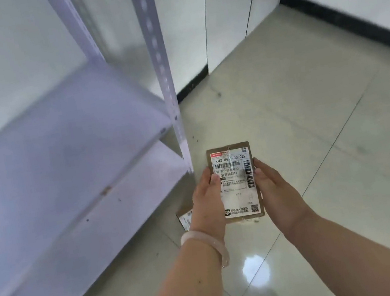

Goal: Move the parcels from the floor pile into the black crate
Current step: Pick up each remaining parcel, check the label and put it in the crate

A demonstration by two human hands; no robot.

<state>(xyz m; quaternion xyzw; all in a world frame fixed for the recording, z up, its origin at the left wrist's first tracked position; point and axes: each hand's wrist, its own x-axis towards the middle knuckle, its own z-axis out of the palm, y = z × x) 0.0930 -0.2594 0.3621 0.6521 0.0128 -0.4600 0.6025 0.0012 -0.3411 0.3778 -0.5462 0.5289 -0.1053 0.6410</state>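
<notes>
Gripping one parcel point(235, 182) between both hands, left hand point(207, 197) and right hand point(277, 193), fingers clamped on its edges; another parcel point(185, 218) lay on the floor point(314, 127), crate unseen.

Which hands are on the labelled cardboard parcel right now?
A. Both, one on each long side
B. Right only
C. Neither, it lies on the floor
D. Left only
A: the left hand grips the left edge of the parcel, thumb over the label, and the right hand presses its right edge. A second parcel lies on the floor behind the left hand.
</notes>
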